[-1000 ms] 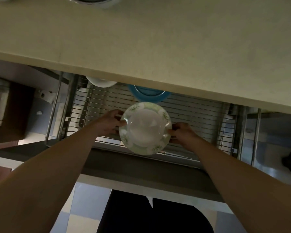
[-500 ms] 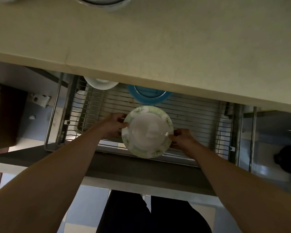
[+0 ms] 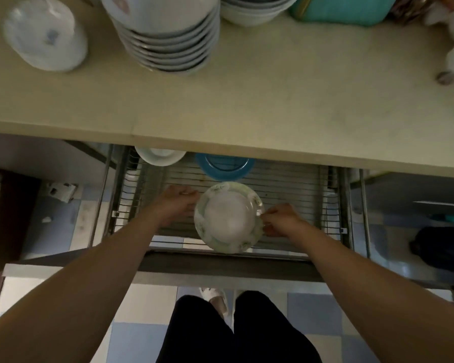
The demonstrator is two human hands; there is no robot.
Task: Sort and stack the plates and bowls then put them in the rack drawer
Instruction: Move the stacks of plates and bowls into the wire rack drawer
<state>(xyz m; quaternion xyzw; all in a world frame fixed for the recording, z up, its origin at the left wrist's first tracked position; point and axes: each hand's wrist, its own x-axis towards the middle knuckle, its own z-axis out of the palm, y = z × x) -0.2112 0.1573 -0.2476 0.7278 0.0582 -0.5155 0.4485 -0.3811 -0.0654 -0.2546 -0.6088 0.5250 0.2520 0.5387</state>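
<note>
1. Below the counter edge, the wire rack drawer [image 3: 286, 184] stands pulled out, its floor made of thin parallel metal rods with low wire sides left and right.
2. Over the front half of the drawer sits a round plate [image 3: 229, 217]: white, glossy centre, pale green rim with faint leaf or flower print. Looks slightly tilted; whether it already rests on the wires cannot be told.
3. Left hand [image 3: 177, 203] is at the plate's left rim, fingers curled at the edge; thumb and contact point are partly hidden behind the rim, but it appears to grip the plate.
4. Right hand [image 3: 280, 218] pinches the right rim, fingertips bunched on the edge.
5. At the back of the drawer, half under the counter: a white bowl [image 3: 159, 156] on the left, a blue plate [image 3: 224, 166] just right of it. The blue plate is near the green-rimmed plate's far edge; cannot tell if they touch.
6. On the beige countertop [image 3: 246, 100]: a tall stack of white bowls [image 3: 168, 40] with grey rims, nested upright; a single white dish with a small blue mark [image 3: 45, 35] to its left, apart from it; another bowl stack [image 3: 254, 9] to the right, cut by the frame.
7. A teal container [image 3: 343, 7] sits just right of that second stack. Blurred white items at the far right edge, unclear.
8. Floor: blue and white tiles; dark trousers in view at the bottom.
</note>
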